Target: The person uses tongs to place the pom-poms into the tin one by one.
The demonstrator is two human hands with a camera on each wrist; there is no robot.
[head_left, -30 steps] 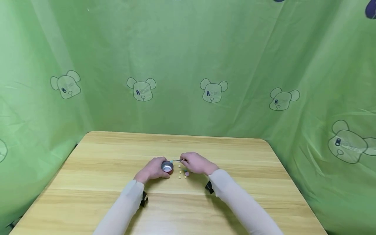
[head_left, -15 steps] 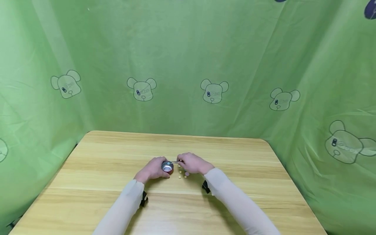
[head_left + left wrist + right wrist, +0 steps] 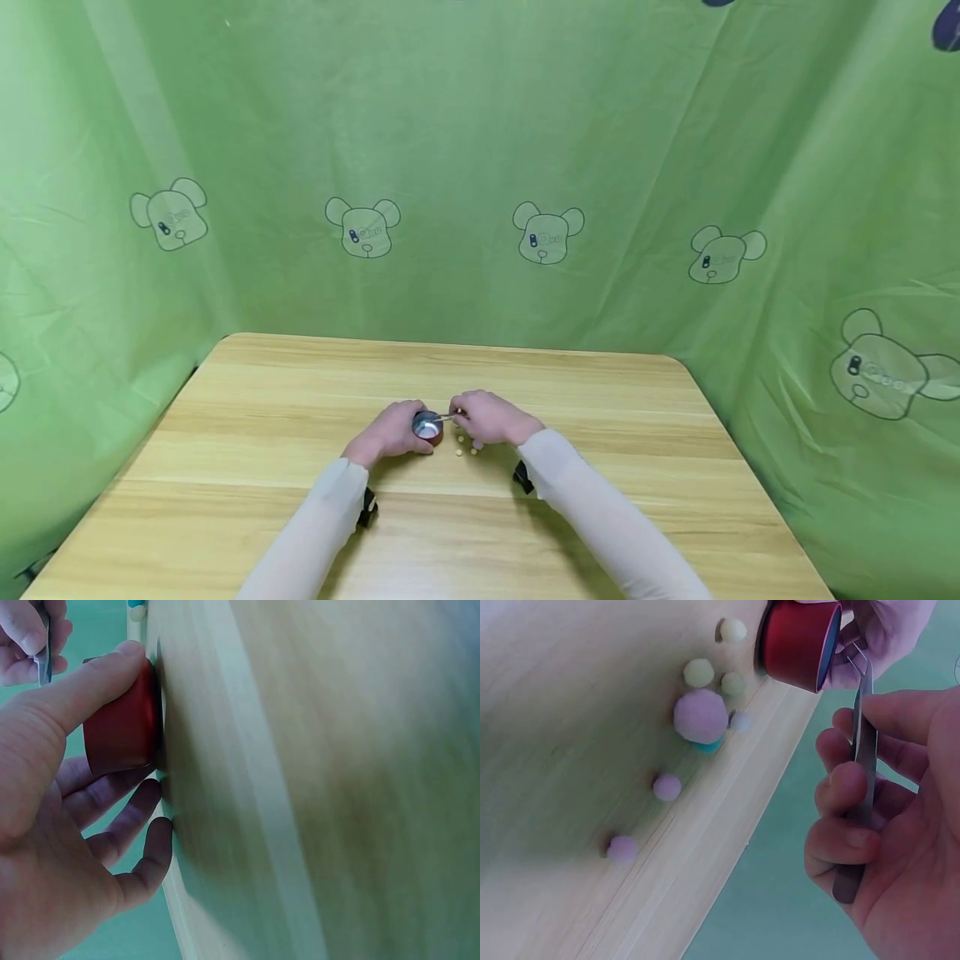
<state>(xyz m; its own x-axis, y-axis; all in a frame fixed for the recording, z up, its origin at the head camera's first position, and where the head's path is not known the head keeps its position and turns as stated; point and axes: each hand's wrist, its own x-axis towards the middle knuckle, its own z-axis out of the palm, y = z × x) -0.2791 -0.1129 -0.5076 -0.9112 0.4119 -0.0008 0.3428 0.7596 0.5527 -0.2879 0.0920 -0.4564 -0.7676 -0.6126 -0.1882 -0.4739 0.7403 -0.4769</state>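
Note:
On the table, my left hand (image 3: 390, 429) holds a small red metal cup (image 3: 799, 645), thumb and fingers round its sides. The cup's silvery inside faces up in the head view; a faint bluish spot shows there, too small to make out. My right hand (image 3: 491, 417) grips metal tweezers (image 3: 864, 757) between thumb and curled fingers. Their tips reach over the cup's mouth and stand apart, with nothing visible between them in the right wrist view. Beside the cup, below my right hand, lie several small pom-poms, among them a large pink one (image 3: 700, 716) and a pale yellow one (image 3: 699, 673).
Smaller purple pom-poms (image 3: 667, 787) lie farther from the cup, and a teal one (image 3: 708, 747) is partly hidden behind the large pink one. The wooden table (image 3: 225, 467) is backed by a green curtain (image 3: 450, 125) with bear heads on it.
My right hand has moved a little left, bringing the tweezers over the cup. A light blue pom-pom at their tips earlier no longer shows there. The left hand and cup have stayed put.

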